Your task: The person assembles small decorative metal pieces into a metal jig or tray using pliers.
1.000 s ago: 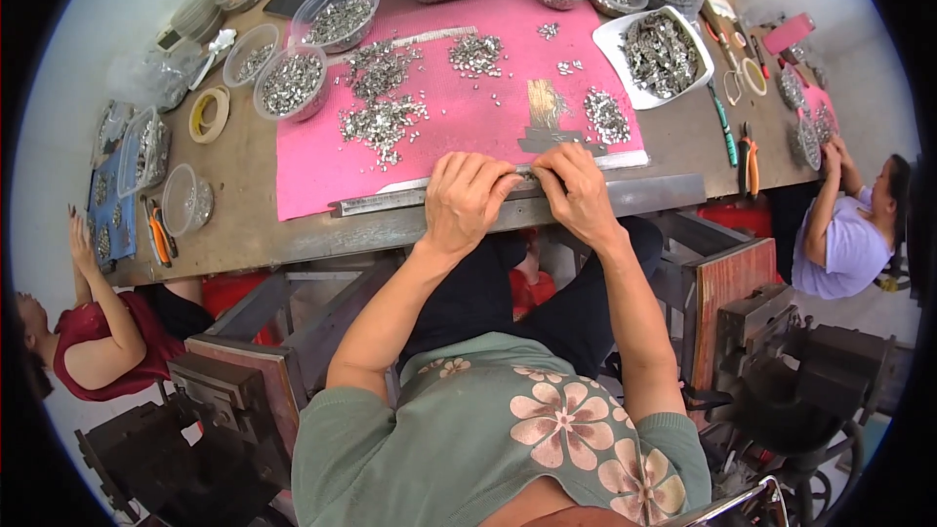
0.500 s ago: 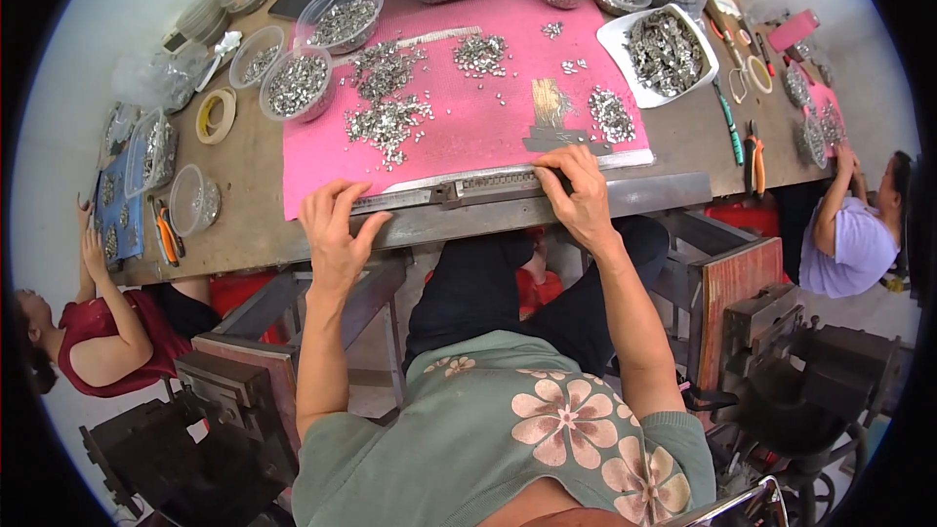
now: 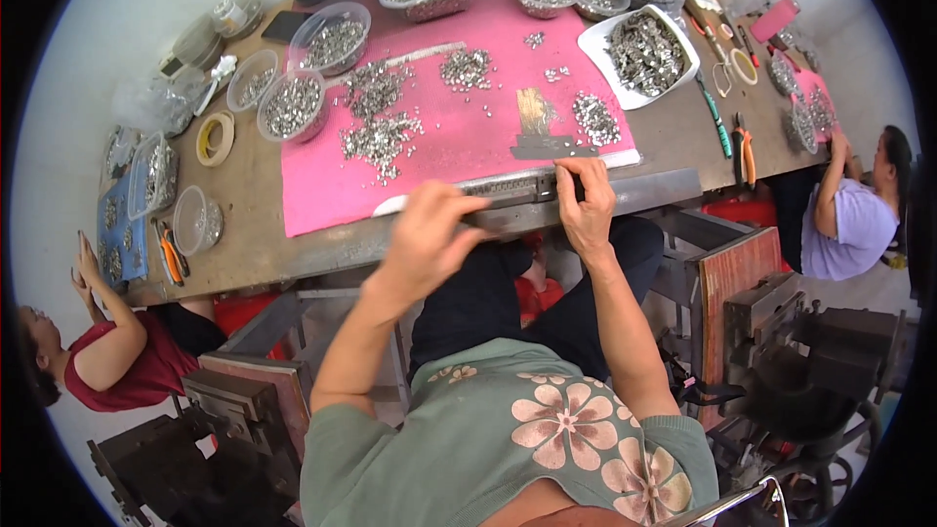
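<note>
A narrow metal bar [image 3: 509, 189] with a row of small marks or parts lies along the table's front edge. A small dark block [image 3: 543, 185] sits on it near its right end. My right hand [image 3: 588, 207] has thumb and fingertips closed at that end. My left hand [image 3: 429, 244] is smeared by motion over the front edge, near the bar's left part; its grip is unclear. Beyond are a pink mat [image 3: 439, 151] with piles of small shiny metal pieces [image 3: 381, 141], a dark grey flat strip [image 3: 551, 147] and a gold-coloured bundle of thin pieces [image 3: 534, 112].
Clear tubs of metal pieces [image 3: 293, 107] stand at the left and back. A white tray [image 3: 683, 73] sits right, near orange-handled pliers [image 3: 745, 151] and a green pen-like tool [image 3: 717, 122]. Tape rolls [image 3: 216, 140] lie left. Co-workers sit at both sides.
My left hand has swept right from the bar's left end. The dark block now lies farther right, beside my right hand, which has moved little. The whole view has shifted slightly.
</note>
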A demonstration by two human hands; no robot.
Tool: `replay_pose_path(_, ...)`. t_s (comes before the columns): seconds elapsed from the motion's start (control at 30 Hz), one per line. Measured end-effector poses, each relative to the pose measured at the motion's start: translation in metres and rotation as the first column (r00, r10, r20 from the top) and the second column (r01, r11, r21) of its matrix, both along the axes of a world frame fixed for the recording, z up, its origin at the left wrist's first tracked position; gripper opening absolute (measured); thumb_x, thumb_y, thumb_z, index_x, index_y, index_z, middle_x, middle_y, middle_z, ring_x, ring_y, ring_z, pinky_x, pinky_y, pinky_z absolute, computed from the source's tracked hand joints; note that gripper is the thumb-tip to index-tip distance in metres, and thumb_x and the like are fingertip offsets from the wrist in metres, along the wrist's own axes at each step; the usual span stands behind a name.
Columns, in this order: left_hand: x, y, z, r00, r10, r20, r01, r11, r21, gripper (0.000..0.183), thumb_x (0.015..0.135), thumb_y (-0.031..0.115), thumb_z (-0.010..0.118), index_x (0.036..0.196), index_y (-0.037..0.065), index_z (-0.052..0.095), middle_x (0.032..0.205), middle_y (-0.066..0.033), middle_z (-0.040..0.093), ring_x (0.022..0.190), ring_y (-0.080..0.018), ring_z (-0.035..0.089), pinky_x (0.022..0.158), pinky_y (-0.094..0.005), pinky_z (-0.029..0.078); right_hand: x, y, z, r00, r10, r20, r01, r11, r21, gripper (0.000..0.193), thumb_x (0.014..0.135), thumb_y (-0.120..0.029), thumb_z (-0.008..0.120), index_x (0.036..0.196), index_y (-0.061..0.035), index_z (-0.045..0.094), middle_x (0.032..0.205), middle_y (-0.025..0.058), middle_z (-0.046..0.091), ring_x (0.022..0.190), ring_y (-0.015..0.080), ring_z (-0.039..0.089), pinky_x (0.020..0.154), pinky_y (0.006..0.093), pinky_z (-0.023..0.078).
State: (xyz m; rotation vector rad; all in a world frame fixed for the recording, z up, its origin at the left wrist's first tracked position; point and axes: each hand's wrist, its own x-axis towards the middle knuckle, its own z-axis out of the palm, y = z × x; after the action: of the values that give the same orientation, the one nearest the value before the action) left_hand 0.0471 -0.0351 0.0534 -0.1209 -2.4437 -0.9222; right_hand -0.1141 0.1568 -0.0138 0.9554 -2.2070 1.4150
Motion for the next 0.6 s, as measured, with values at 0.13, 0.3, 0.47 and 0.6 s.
replay_pose_path(0.13, -0.052, 0.019, -0.057, 0.994, 0.108, -0.029, -0.111, 0.977, -0.18, 0.039, 0.077, 0.027, 0.083, 0.113, 0.013, 0.074, 0.097, -0.0074, 0.054, 0.093, -0.0256, 0.054, 0.091, -0.0429, 0.036, 0.006, 0.017, -0.012, 0.98, -0.153, -0.126, 0.179, 0.955, 0.238, 0.026, 0.088, -0.002, 0.069, 0.114, -0.0012, 0.069, 0.098, 0.0126, 0.062, 0.092, 0.0298, 0.058, 0.083, 0.0437, 0.042)
replay_pose_path(0.3, -0.033, 0.018, -0.058, 0.964, 0.26, -0.061, -0.266, 0.908, -0.323, 0.043, 0.081, 0.03, 0.08, 0.123, 0.021, 0.074, 0.104, -0.0065, 0.054, 0.1, -0.0254, 0.052, 0.095, -0.0476, 0.032, 0.022, 0.019, -0.004, 0.996, -0.073, -0.052, 0.08, 0.985, 0.151, 0.026, 0.089, 0.001, 0.068, 0.115, 0.0017, 0.07, 0.1, 0.0139, 0.065, 0.093, 0.031, 0.062, 0.084, 0.0415, 0.048)
replay_pose_path(0.47, -0.033, 0.023, -0.067, 0.951, 0.301, -0.066, -0.308, 0.915, -0.26, 0.041, 0.082, 0.029, 0.08, 0.123, 0.023, 0.073, 0.115, -0.0083, 0.058, 0.112, -0.0268, 0.053, 0.1, -0.0504, 0.031, 0.04, 0.014, 0.018, 0.983, 0.07, 0.168, -0.058, 0.996, -0.074, 0.023, 0.091, 0.004, 0.065, 0.113, 0.0027, 0.072, 0.105, 0.0166, 0.068, 0.091, 0.0309, 0.068, 0.081, 0.0363, 0.055)
replay_pose_path(0.6, -0.029, 0.024, -0.069, 0.95, 0.286, -0.127, -0.311, 0.907, -0.283, 0.042, 0.081, 0.025, 0.081, 0.122, 0.021, 0.074, 0.116, -0.0055, 0.062, 0.113, -0.0257, 0.055, 0.104, -0.05, 0.029, 0.056, 0.019, 0.006, 0.999, 0.014, 0.047, -0.013, 1.0, -0.011, 0.034, 0.089, 0.007, 0.065, 0.122, 0.0042, 0.068, 0.111, 0.0211, 0.069, 0.096, 0.0342, 0.07, 0.084, 0.0369, 0.056)
